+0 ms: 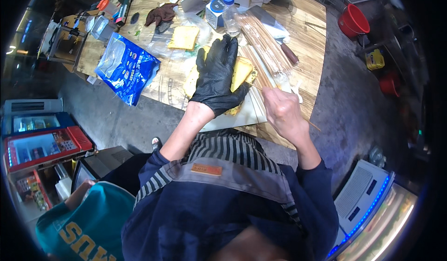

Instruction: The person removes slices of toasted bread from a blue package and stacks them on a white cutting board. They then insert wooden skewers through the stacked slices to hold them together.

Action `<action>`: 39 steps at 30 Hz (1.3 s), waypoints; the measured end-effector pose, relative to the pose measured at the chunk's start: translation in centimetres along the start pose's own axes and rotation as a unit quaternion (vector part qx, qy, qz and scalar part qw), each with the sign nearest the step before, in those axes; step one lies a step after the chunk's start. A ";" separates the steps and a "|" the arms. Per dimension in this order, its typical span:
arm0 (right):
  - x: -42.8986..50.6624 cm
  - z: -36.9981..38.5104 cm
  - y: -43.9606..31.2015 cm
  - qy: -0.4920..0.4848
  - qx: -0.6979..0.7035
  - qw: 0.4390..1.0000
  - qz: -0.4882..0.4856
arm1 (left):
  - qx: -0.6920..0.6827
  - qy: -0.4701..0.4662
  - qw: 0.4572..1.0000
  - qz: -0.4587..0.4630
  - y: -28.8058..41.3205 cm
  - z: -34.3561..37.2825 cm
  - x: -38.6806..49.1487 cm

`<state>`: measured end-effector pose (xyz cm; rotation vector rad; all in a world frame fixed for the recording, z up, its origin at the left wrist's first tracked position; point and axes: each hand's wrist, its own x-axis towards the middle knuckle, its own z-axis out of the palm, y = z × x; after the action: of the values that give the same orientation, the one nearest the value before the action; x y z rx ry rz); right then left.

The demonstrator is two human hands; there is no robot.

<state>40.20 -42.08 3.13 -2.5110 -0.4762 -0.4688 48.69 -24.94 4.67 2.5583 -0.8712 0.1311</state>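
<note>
My left hand [217, 72], in a black textured glove, lies flat with its fingers stretched over yellow slices of toast [241, 73]. Part of the bread is hidden beneath the palm. In my bare right hand [283, 112] is a thin wooden skewer [315, 125]. Its front end meets the toast's right edge beside my left thumb; whether it has gone in, I cannot tell. Under the bread is a white cutting board [230, 122], with loose skewers [256, 102] lying along its right part. Another toast slice [184, 37] rests on clear plastic farther back.
A bundle of wrapped skewers [263, 44] and a knife [288, 53] lie right of the board. Behind stands a clear bottle [230, 18] with a blue cap. The blue toast bag [127, 68] overhangs the table's left edge. A person in a teal shirt [94, 222] is close at lower left.
</note>
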 end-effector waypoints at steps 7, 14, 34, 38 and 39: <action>-0.2 -0.6 -0.7 0.002 -0.004 1.000 0.007 | -0.085 0.117 0.984 -0.101 -5.4 -2.4 -2.0; 0.6 -0.1 -0.7 0.011 0.005 1.000 0.011 | -0.157 0.094 0.976 -0.120 -6.5 -1.1 -2.9; 0.9 2.2 -0.6 0.037 0.010 0.999 0.003 | -0.253 0.118 0.949 -0.145 -7.3 0.3 -3.2; 1.3 2.4 -0.4 0.048 0.019 0.999 0.002 | -0.263 0.110 0.949 -0.138 -7.5 0.4 -3.4; 1.5 2.0 -0.4 0.069 0.021 0.997 -0.011 | -0.278 0.112 0.943 -0.144 -7.6 0.4 -3.4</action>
<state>41.82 -40.23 2.35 -2.4150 -0.4555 -0.6302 50.53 -17.85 0.77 2.0540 -0.3680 0.0701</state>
